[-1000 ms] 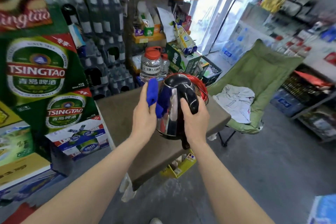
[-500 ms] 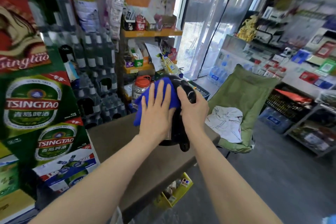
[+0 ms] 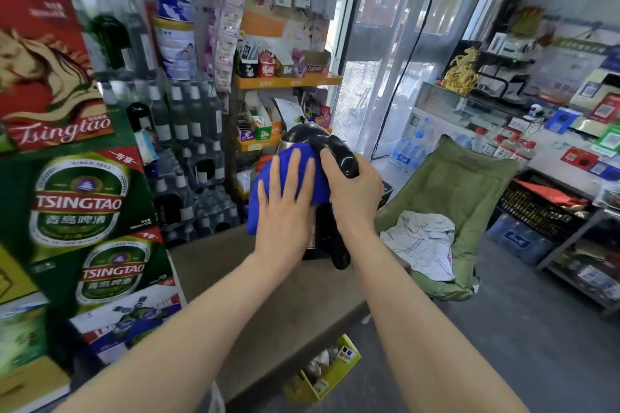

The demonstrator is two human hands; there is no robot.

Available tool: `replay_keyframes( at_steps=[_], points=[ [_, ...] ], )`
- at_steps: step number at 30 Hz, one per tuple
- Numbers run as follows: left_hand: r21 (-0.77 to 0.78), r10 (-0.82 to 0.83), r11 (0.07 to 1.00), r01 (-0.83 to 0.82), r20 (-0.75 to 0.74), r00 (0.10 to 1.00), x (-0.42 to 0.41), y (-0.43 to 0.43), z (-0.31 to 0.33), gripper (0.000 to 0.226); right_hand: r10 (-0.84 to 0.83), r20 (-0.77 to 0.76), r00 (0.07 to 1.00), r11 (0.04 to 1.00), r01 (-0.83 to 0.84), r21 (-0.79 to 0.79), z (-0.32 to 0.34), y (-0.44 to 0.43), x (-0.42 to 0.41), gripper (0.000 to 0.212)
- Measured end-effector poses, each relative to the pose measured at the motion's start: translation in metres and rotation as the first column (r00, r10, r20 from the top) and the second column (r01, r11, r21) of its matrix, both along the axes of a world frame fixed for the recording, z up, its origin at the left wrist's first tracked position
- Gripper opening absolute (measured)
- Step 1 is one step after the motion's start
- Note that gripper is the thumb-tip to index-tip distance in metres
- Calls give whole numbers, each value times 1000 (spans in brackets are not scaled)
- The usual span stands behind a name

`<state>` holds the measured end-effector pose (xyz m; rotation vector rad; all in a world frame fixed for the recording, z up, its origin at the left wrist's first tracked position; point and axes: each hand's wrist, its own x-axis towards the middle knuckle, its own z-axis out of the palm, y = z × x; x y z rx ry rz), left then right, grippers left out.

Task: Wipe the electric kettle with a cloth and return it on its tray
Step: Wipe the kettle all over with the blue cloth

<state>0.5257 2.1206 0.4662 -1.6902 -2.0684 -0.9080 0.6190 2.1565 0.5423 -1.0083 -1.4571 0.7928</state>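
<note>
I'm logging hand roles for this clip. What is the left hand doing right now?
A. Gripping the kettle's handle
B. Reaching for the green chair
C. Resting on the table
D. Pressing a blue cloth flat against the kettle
D: the left hand lies open on the blue cloth, pressing it against the kettle, while the right hand grips the black handle.

Your electric kettle [image 3: 339, 157] has a glossy black lid and handle and sits upright above the brown table, just right of centre. At its 9 o'clock, your blue cloth [image 3: 258, 198] lies draped flat over its side, covering the body.
</note>
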Motion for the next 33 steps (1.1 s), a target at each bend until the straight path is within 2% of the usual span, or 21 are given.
replay_keyframes(
  at_steps=[2, 4, 7, 10, 13, 15, 18, 21, 23, 24, 26, 28, 29, 31, 33],
  points=[
    [13, -19, 1000, 18, 116, 993, -17, 11, 26, 66, 17, -1, 1000, 1000, -17, 9, 3, -1, -2, 27],
    [9, -36, 999, 35, 148, 988, -33, 19, 43, 65, 22, -3, 1000, 1000, -22, 12, 4, -1, -4, 27],
    [14, -7, 1000, 7, 33, 999, -33, 17, 36, 66, 39, -51, 998, 999, -39, 6, 10, -2, -5, 15],
    [23, 42, 999, -40, -104, 994, -7, -7, 1, 75, 51, -23, 998, 998, -50, 31, 12, 2, -6, 24],
    [-55, -64, 997, 50, -317, 946, 7, -29, -40, 83, 48, -56, 997, 999, -48, 13, 10, 3, -6, 20],
    [-92, -99, 993, 70, -355, 930, 2, -34, -48, 88, 31, -86, 996, 1000, -31, -4, 9, 3, -8, 19],
    [-61, -42, 998, 27, -270, 962, -8, -25, -19, 81, 3, -146, 989, 1000, -7, -26, 14, 2, -12, 20],
    [36, 8, 999, -10, 53, 999, -28, -3, 34, 67, 13, -204, 979, 999, -22, -44, 17, 5, -14, 23],
    [52, -2, 999, -7, 169, 986, -39, 8, 56, 65, 7, -219, 976, 999, -17, -45, 21, 6, -12, 24],
    [55, 1, 998, -9, 138, 990, -39, 9, 57, 65, -3, -234, 972, 999, -10, -53, 23, 8, -11, 26],
    [34, 20, 999, -18, -54, 998, -26, 3, 43, 66, -17, -278, 960, 998, -2, -67, 27, 11, -10, 30],
    [-19, -3, 1000, -2, -259, 966, -10, -11, 20, 71, -26, -284, 959, 998, 7, -68, 30, 13, -13, 33],
    [-42, -19, 999, 6, -303, 953, -7, -15, 12, 74, -20, -266, 964, 998, 3, -62, 30, 13, -14, 34],
    [-41, -27, 999, 17, -270, 962, -14, -13, 15, 73, -1, -255, 967, 998, -14, -56, 27, 10, -17, 32],
    [-4, -3, 1000, 3, -130, 992, -25, 0, 34, 68, 0, -261, 965, 998, -18, -67, 23, 8, -16, 30]
  ],
)
